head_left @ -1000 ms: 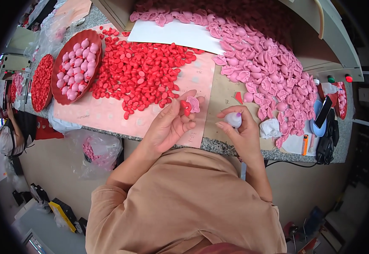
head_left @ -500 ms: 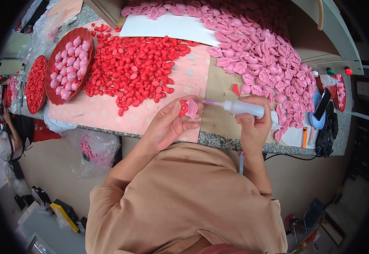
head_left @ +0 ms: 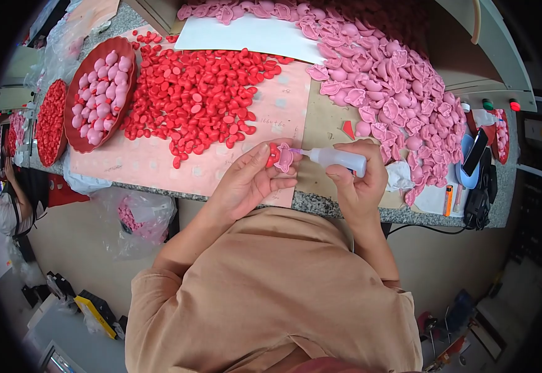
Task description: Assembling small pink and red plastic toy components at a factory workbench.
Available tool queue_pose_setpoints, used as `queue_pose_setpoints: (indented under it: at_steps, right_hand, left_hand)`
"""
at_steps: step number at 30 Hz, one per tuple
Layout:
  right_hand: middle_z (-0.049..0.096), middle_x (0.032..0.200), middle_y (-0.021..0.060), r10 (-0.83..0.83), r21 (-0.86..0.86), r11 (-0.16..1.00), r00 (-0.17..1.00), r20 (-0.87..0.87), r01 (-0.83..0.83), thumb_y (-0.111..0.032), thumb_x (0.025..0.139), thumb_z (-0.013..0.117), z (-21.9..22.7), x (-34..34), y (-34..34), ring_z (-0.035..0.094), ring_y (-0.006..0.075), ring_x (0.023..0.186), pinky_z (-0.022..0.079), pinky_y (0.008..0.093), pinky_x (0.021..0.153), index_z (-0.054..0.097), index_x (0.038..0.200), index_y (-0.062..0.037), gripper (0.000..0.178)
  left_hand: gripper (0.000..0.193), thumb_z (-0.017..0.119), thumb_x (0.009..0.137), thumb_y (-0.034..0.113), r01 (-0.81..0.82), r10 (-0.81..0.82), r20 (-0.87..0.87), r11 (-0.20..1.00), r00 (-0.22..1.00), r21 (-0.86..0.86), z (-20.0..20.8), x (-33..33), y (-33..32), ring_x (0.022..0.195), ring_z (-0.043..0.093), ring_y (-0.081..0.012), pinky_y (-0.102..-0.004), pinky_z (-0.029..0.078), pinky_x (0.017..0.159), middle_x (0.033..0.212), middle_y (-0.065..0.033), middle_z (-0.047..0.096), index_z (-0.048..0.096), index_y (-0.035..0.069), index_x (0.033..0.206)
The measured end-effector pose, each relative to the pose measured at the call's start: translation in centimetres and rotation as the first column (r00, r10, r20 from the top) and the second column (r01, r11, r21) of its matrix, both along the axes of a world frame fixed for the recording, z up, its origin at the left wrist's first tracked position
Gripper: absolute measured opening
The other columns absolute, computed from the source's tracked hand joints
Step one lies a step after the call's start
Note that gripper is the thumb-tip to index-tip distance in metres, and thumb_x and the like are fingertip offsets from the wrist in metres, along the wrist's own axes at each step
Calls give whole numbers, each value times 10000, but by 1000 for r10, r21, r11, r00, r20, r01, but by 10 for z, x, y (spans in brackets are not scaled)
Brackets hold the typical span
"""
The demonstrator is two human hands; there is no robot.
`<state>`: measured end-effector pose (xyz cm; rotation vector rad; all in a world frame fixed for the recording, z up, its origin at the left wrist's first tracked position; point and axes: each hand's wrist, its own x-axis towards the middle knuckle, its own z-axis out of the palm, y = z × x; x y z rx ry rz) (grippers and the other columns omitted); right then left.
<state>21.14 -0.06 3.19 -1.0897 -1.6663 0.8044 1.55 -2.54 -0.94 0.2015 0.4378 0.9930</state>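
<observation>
Handwritten figures on pink sheet, tiny print on bottle, illegible

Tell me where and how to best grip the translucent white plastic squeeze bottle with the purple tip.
Probably grip the bottle by its thick, rounded body, coming from the right, as the right hand does: the slim nozzle points left, toward the pink, frilly-edged piece in the left hand, so that end is best kept clear.

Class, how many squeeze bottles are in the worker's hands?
1: the squeeze bottle is in the right hand, its nozzle at the pink piece in the left hand.
</observation>
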Motion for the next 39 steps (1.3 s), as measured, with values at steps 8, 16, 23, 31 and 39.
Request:
queue_pose_setpoints:
  at_steps: [8, 16, 23, 31, 39]
  right_hand:
    - [530, 829, 65, -6, 4, 1000, 1000, 10, 5, -253, 769, 720, -1, -1, 0, 505, 132, 730, 399, 236, 647, 524, 922, -12, 347]
    - [531, 817, 62, 0, 3, 1000, 999, 46, 0, -238, 765, 724, 1, -2, 0, 496, 131, 721, 393, 234, 644, 534, 923, -11, 336]
    - [539, 802, 64, -18, 66, 998, 997, 74, 13, -235, 761, 730, 0, -2, 2, 486, 136, 709, 382, 237, 623, 532, 927, -11, 342]
    - [532, 783, 63, -19, 58, 998, 999, 38, 17, -250, 755, 736, -4, -1, -1, 471, 133, 683, 368, 236, 594, 530, 926, -13, 357]
    - [529, 781, 65, -10, 65, 998, 994, 107, 3, -237, 751, 740, 0, -1, -1, 484, 133, 684, 378, 238, 594, 532, 925, -6, 356]
  left_hand:
    - [393, 390, 967, 289, 2, -2, -14, 1000, 1000, -18, 0, 0, 0, 987, 579, -194, -381, 495, 872, 1157, -143, 552, 441, 16, 1245]
    - [384, 393, 966, 288, 8, -9, -48, 1000, 999, -30, 1, 0, 0, 998, 576, -194, -391, 494, 875, 1160, -146, 551, 447, 23, 1239]
    - [383, 390, 965, 303, 17, -18, -66, 1000, 998, -3, 1, 1, 0, 1007, 574, -189, -388, 494, 879, 1173, -144, 546, 452, 30, 1227]
    - [394, 388, 963, 319, 28, -26, -81, 1000, 996, 13, 3, 1, 0, 1006, 575, -181, -375, 494, 880, 1175, -138, 543, 448, 29, 1222]
    - [392, 376, 968, 320, 19, -14, -123, 999, 992, 47, 4, 2, -2, 997, 570, -168, -387, 493, 875, 1164, -117, 546, 447, 39, 1232]
